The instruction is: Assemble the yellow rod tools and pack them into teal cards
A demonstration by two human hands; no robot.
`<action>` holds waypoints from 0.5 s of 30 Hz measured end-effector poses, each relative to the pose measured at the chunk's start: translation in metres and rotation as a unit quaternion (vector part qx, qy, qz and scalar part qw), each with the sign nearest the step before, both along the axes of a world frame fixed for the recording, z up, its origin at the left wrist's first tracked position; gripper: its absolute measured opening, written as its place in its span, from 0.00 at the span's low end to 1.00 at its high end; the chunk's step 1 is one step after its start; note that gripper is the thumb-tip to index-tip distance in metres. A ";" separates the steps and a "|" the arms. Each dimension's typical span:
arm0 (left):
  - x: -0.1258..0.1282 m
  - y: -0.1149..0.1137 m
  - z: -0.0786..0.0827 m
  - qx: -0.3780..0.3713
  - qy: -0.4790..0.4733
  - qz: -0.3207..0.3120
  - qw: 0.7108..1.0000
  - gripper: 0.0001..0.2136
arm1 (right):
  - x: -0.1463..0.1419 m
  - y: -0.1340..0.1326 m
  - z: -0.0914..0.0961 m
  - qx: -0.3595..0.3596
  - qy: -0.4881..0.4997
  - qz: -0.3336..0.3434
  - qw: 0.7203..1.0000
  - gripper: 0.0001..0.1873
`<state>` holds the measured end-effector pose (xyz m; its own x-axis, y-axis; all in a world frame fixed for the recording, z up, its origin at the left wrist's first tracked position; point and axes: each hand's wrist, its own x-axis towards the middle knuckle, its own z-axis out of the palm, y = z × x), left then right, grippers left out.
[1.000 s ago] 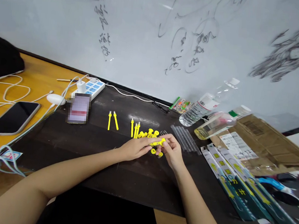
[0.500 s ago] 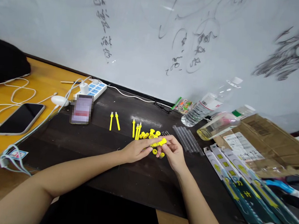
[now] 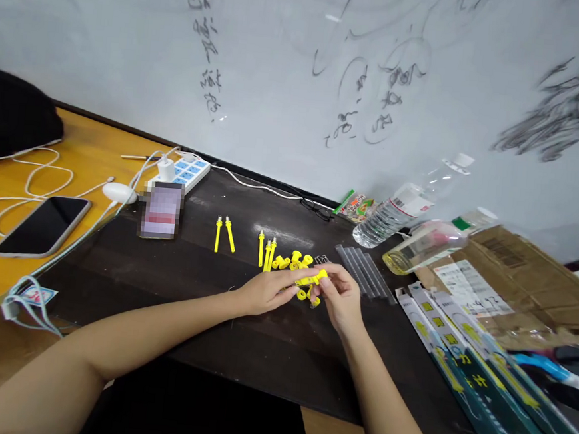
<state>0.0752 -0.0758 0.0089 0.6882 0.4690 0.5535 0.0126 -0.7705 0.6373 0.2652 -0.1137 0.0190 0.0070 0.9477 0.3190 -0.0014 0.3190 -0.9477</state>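
Observation:
Between both hands lies a yellow plastic rod (image 3: 307, 281) with a wider cap-like end (image 3: 321, 276) toward the right. My left hand (image 3: 269, 292) is closed round the rod's left part, which the fingers partly hide. With thumb and fingers, my right hand (image 3: 342, 300) pinches the wider end. Small yellow rings and caps (image 3: 296, 258) lie loose just beyond the fingers, and a yellow ring (image 3: 302, 295) shows below the rod. Farther left are several yellow rods with metal tips (image 3: 261, 249). Clear tubes (image 3: 360, 269) lie right of the right hand, near thin metal springs (image 3: 321, 260).
Packaged tools (image 3: 463, 364) and a cardboard parcel (image 3: 495, 280) occupy the right side. Two bottles, one a water bottle (image 3: 395, 212), lean near the whiteboard (image 3: 280, 76). At left are a phone (image 3: 43, 226), a power strip (image 3: 190, 172) and white cables (image 3: 36, 311).
The camera view has shifted slightly. Both hands keep their grip on the yellow rod, with only a slight movement of the right fingers at its wider end.

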 end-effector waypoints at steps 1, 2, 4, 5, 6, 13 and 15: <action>0.000 0.000 0.000 -0.002 0.000 -0.001 1.000 0.22 | -0.001 0.000 0.001 -0.001 0.000 0.002 1.000 0.11; 0.000 0.000 -0.001 -0.005 0.001 -0.001 1.000 0.22 | -0.002 -0.001 0.002 -0.002 0.000 0.006 1.000 0.12; 0.000 0.001 -0.003 -0.018 -0.006 0.007 1.000 0.21 | -0.004 -0.001 0.006 -0.007 0.004 0.019 1.000 0.15; 0.000 0.001 -0.005 -0.031 -0.018 0.017 0.999 0.21 | -0.005 -0.002 0.008 -0.009 0.009 0.029 1.000 0.18; 0.000 0.003 -0.007 -0.051 -0.036 0.029 0.998 0.21 | -0.006 -0.001 0.009 -0.009 0.015 0.039 0.999 0.21; 0.001 0.020 -0.016 -0.243 -0.223 0.080 0.941 0.24 | -0.001 0.004 0.006 -0.027 0.008 0.054 0.998 0.18; 0.001 0.023 -0.016 -0.241 -0.243 0.086 0.936 0.24 | 0.000 0.005 0.002 -0.033 0.000 0.058 0.998 0.18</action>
